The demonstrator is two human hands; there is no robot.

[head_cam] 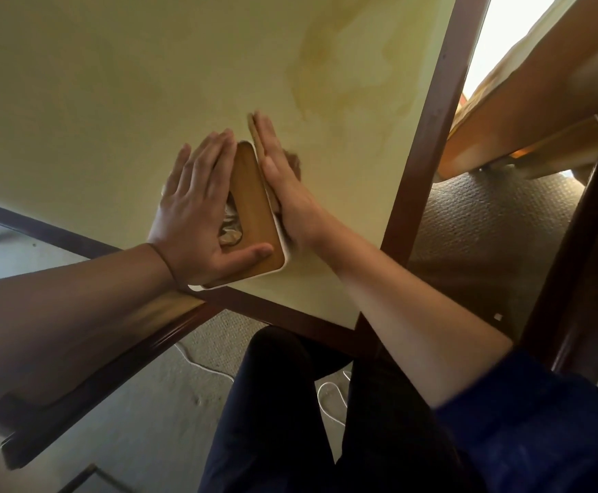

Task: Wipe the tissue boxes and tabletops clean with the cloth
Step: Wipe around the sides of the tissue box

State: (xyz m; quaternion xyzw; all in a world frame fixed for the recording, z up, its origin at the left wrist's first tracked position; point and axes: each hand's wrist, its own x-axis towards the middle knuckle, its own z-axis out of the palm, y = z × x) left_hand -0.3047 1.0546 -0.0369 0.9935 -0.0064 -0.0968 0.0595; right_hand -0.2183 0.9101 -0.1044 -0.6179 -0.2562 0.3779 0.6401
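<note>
A tissue box with a wooden lid and white body stands on the pale yellow tabletop, near the front corner. Tissue shows in the lid's slot. My left hand lies flat over the box's left side and lid, fingers straight, thumb across the near end of the lid. My right hand is flat against the box's right side, fingers straight, pressing a thin tan cloth between palm and box. Only the cloth's far edge and a brownish bit beyond my palm show.
A faint yellowish stain marks the tabletop to the far right of the box. A dark wooden rim frames the table. Another wooden piece of furniture stands to the right over carpet. A white cable lies by my legs.
</note>
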